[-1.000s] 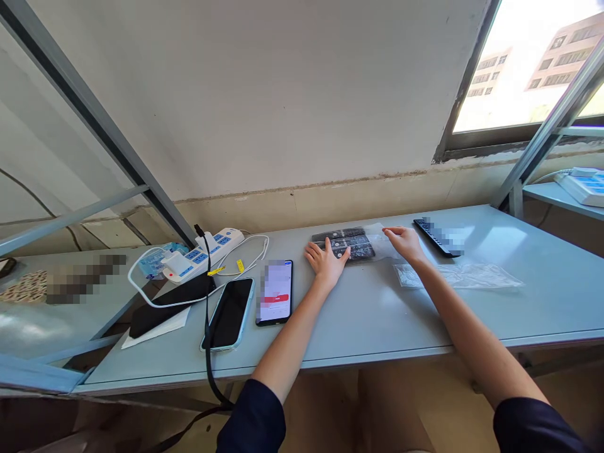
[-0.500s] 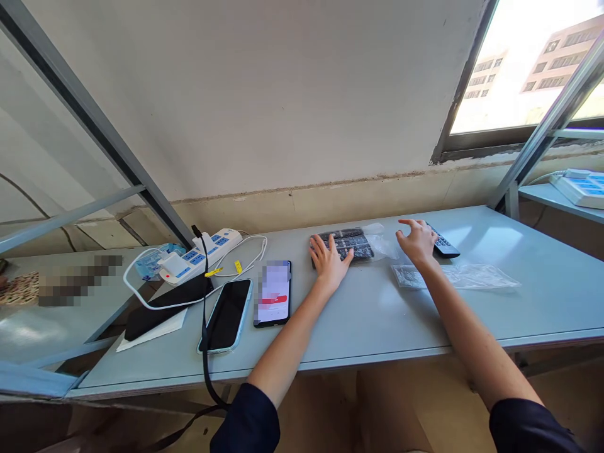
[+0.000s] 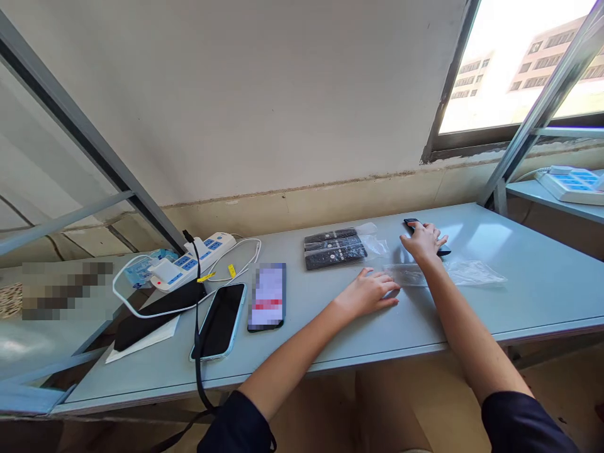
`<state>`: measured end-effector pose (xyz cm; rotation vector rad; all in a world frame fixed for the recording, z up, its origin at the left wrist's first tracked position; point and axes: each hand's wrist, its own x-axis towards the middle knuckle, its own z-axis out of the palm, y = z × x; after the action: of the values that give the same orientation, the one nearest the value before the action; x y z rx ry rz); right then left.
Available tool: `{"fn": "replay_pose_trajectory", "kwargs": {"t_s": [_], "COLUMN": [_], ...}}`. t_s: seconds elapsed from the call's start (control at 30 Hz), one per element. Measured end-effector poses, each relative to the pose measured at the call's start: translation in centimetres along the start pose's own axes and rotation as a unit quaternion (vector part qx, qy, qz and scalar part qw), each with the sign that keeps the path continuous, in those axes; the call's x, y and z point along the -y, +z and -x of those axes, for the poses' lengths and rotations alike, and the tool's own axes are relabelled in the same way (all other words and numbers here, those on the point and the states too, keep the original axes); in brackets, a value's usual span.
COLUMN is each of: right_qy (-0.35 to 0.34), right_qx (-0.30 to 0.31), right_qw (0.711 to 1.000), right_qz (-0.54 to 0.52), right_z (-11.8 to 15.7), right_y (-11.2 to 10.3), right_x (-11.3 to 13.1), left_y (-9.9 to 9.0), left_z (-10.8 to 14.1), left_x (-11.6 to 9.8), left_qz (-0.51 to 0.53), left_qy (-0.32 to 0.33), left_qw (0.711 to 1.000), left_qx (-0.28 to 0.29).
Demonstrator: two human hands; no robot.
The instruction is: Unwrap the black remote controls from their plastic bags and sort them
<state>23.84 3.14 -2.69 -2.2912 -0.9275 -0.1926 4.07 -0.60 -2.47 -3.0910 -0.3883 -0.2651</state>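
My left hand [image 3: 370, 292] is low over the desk, fingers apart and holding nothing. Its fingertips are beside the left end of a flat clear plastic bag [image 3: 472, 273]. My right hand [image 3: 423, 242] lies over a black remote control [image 3: 444, 251] with its fingers spread; the hand hides the remote's middle, and only its two ends show. Left of that hand, three dark remotes in clear plastic wrap [image 3: 335, 248] lie side by side, the loose wrap reaching to the right.
Two phones, one with a dark screen [image 3: 219, 321] and one lit [image 3: 268, 297], lie left on the desk [image 3: 340, 352]. Beyond them are a power strip [image 3: 193, 261], white cable, black pouch [image 3: 155, 314] and hanging black strap [image 3: 198, 352]. Metal frame posts rise at both ends.
My left hand has left the wrapped remotes and moved right and nearer, to the plastic bag's end. My right hand has come down over the single remote, which now lies further left.
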Motion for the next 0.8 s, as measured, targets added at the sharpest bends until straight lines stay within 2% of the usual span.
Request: {"fn": "replay_pose_trajectory", "kwargs": {"t_s": [0.17, 0.37, 0.67, 0.8], "right_qy": [-0.008, -0.016, 0.001, 0.003], "right_qx": [-0.002, 0.0, 0.025, 0.033], "right_qw": [1.0, 1.0, 0.999, 0.999], "right_qz": [0.001, 0.003, 0.035, 0.04], "right_z": [-0.1, -0.3, 0.0, -0.1], "right_y": [0.4, 0.5, 0.2, 0.3], "right_x": [-0.2, -0.4, 0.1, 0.0], "left_y": [-0.8, -1.2, -2.9, -3.6], "left_z": [-0.2, 0.2, 1.2, 1.7], "left_x": [0.5, 1.2, 3.0, 4.0], "left_qz": [-0.065, -0.079, -0.077, -0.062], "left_qy": [-0.029, -0.076, -0.246, -0.305], "left_qw": [0.997, 0.993, 0.954, 0.918], "left_qx": [-0.014, -0.036, -0.155, -0.246]}}
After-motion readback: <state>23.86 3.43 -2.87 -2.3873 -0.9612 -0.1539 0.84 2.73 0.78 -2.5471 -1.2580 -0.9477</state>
